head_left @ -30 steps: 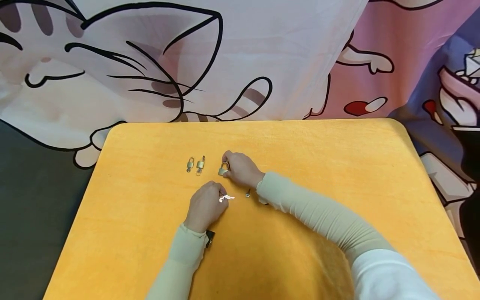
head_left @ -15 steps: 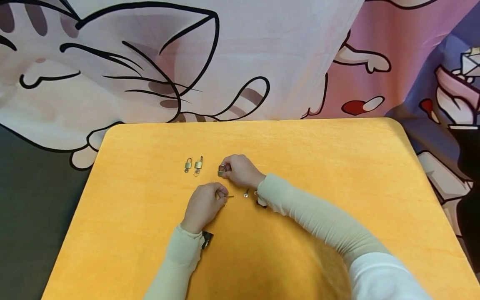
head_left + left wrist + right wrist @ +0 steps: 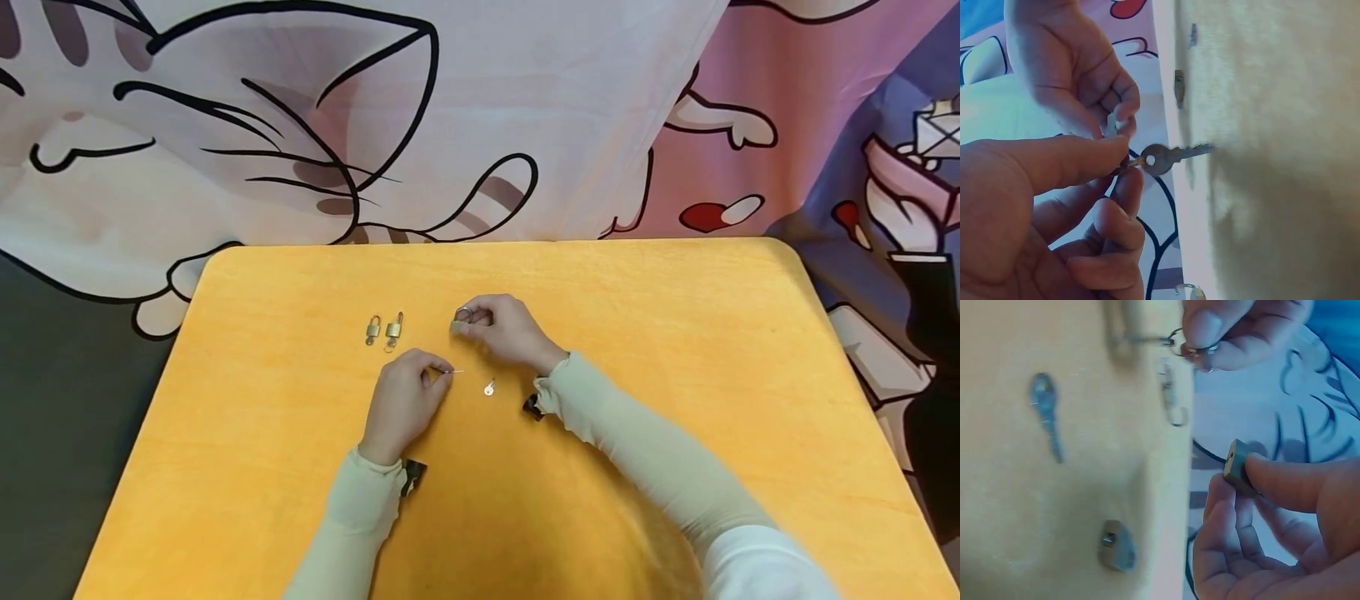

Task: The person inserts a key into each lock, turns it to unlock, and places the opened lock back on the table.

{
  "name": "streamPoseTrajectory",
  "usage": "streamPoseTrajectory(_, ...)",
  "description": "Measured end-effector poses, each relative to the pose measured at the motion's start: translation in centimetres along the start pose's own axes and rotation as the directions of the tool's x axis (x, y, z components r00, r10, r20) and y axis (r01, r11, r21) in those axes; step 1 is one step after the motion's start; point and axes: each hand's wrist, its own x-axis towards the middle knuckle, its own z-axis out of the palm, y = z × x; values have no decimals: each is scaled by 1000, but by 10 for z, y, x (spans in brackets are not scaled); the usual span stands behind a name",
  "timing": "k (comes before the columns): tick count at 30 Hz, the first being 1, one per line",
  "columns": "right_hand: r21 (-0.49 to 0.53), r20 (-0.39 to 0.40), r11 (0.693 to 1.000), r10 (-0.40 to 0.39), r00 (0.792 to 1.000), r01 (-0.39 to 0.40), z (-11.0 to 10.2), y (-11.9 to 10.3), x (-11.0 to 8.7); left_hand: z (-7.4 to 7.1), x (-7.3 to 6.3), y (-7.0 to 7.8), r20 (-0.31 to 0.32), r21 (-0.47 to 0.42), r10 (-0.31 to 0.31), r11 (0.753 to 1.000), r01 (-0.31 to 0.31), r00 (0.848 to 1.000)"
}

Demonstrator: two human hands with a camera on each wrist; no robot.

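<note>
My left hand [image 3: 405, 404] pinches a small ring with keys between thumb and forefinger. One key [image 3: 1159, 159] hangs from it, its blade pointing toward the tabletop. To the right, my right hand [image 3: 516, 332] holds a small brass padlock [image 3: 1240, 469] between thumb and fingers, its keyhole end facing the left hand. Padlock and keys are apart. A loose key [image 3: 490, 387] lies on the table between the hands. Another padlock [image 3: 1116, 547] rests on the table below my right hand; in the head view it is hidden.
Two padlocks [image 3: 372, 330] with keys at their lower ends lie side by side on the yellow table [image 3: 637, 300], left of my right hand. A printed cloth [image 3: 480, 108] hangs behind the table's far edge. Dark straps sit at both wrists.
My right hand has drawn the padlock off to the right and away from me, tilting it. My left hand has turned the keys and shifted slightly forward.
</note>
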Motion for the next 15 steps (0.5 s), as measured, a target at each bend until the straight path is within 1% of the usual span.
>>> streamPoseTrajectory(3, 113, -42, 992, 59, 997, -54, -10, -3, -6, -2, 2, 3, -26, -43, -5, 999, 4, 1000)
streamPoseTrajectory(6, 245, -81, 965, 111, 991, -88, -19, -5, -12, -3, 6, 7, -37, -90, -23, 996, 19, 999)
streamPoseTrajectory(8, 339, -104, 936, 132, 986, -89, -24, -6, -17, -3, 8, 11, -35, -142, -51, 989, 45, 998)
streamPoseTrajectory(10, 430, -124, 899, 149, 981, -82, -29, -6, -22, -2, 11, 16, -27, -210, -78, 975, 71, 997)
streamPoseTrajectory(12, 508, -138, 858, 165, 977, -73, -32, -5, -27, -2, 13, 21, -16, -285, -104, 954, 95, 994)
streamPoseTrajectory(15, 591, -153, 805, 177, 972, -53, -35, -3, -34, 1, 17, 28, -13, -372, -115, 922, 102, 993)
